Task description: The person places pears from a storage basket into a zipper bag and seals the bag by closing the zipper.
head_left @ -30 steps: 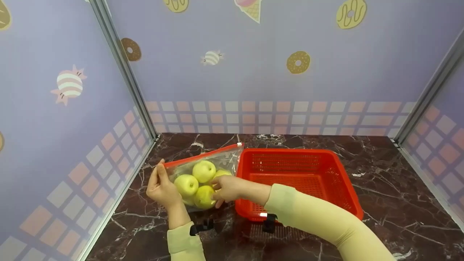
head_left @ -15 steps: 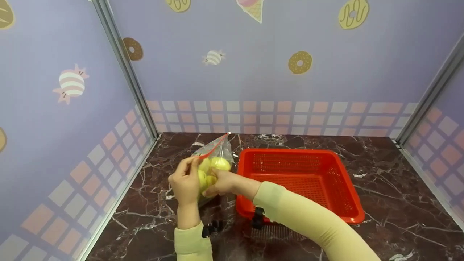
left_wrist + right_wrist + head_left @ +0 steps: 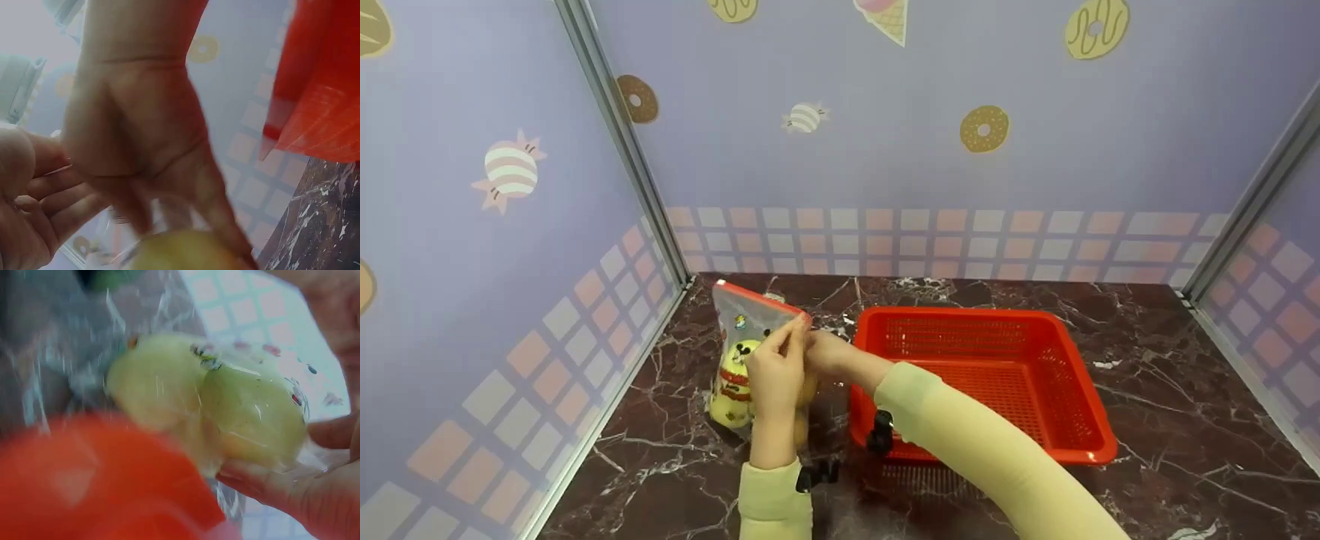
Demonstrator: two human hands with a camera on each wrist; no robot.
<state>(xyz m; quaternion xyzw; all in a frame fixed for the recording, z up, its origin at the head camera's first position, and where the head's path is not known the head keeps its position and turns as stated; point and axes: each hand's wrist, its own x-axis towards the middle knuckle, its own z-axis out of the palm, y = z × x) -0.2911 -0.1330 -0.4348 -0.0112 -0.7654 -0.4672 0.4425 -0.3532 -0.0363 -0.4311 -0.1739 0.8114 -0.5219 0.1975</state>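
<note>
A clear plastic zip bag with a red top strip and small cartoon prints hangs upright, left of the red basket. Yellow-green apples fill its lower part. My left hand pinches the near corner of the red strip. Just behind it, partly hidden, my right hand holds the bag's right side. In the right wrist view, that hand's thumb and fingers grip an apple through the plastic. The left wrist view shows the right hand close, its fingers around an apple.
A red slotted plastic basket stands right of the hands on the dark marbled tabletop. Purple printed wall panels enclose the back and both sides.
The bag has turned round, so its printed side faces me and its slider end points left. Both hands turned it; the left hand moved right, and the right hand went behind it.
</note>
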